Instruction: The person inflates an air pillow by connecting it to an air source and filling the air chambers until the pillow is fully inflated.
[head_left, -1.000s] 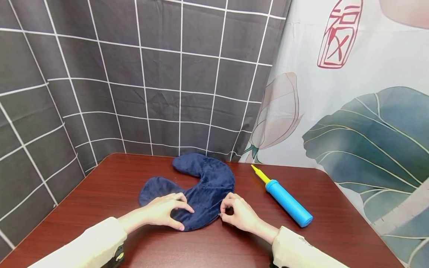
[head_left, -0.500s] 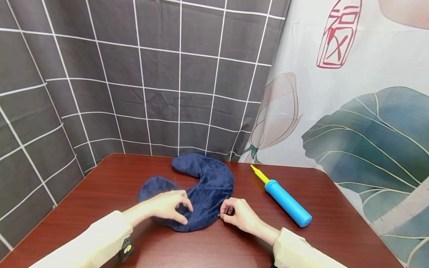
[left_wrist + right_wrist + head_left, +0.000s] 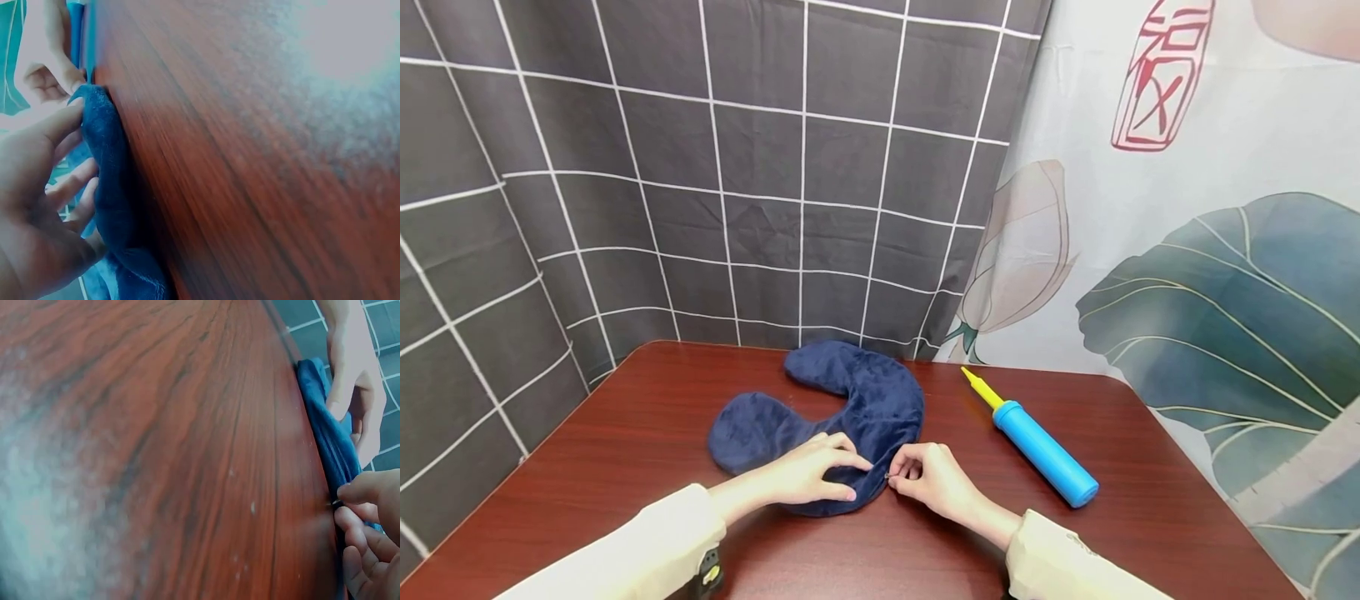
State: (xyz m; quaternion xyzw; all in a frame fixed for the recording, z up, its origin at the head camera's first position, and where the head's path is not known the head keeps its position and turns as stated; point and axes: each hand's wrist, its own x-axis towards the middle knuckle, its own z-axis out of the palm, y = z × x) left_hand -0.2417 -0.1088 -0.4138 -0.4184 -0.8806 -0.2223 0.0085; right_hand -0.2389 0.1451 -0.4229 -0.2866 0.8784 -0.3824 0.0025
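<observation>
A navy plush U-shaped neck pillow [image 3: 886,392] lies on the table, its opening facing left. My left hand [image 3: 812,471] rests on the pillow's near part, thumb and forefinger spread apart and pressing the cloth beside the seam. At the pillow's lower right edge, my right hand [image 3: 936,482] pinches a small metal zipper pull [image 3: 888,476] between thumb and forefinger. Seen from the left wrist, the pillow's edge [image 3: 109,169] runs under the fingers of my left hand [image 3: 31,194]. In the right wrist view, the fingertips of my right hand [image 3: 375,531] sit right at the seam.
A blue hand pump [image 3: 1045,454] with a yellow nozzle [image 3: 981,387] lies to the right of the pillow. The reddish-brown wooden table [image 3: 647,433] meets a dark grid-patterned curtain [image 3: 760,183] at the back and a floral cloth [image 3: 1225,275] at the right.
My left hand lifted slightly, then moved right along the pillow, closer to my right hand, and the cloth there has bunched. My right hand keeps its pinch on the zipper pull, barely shifting.
</observation>
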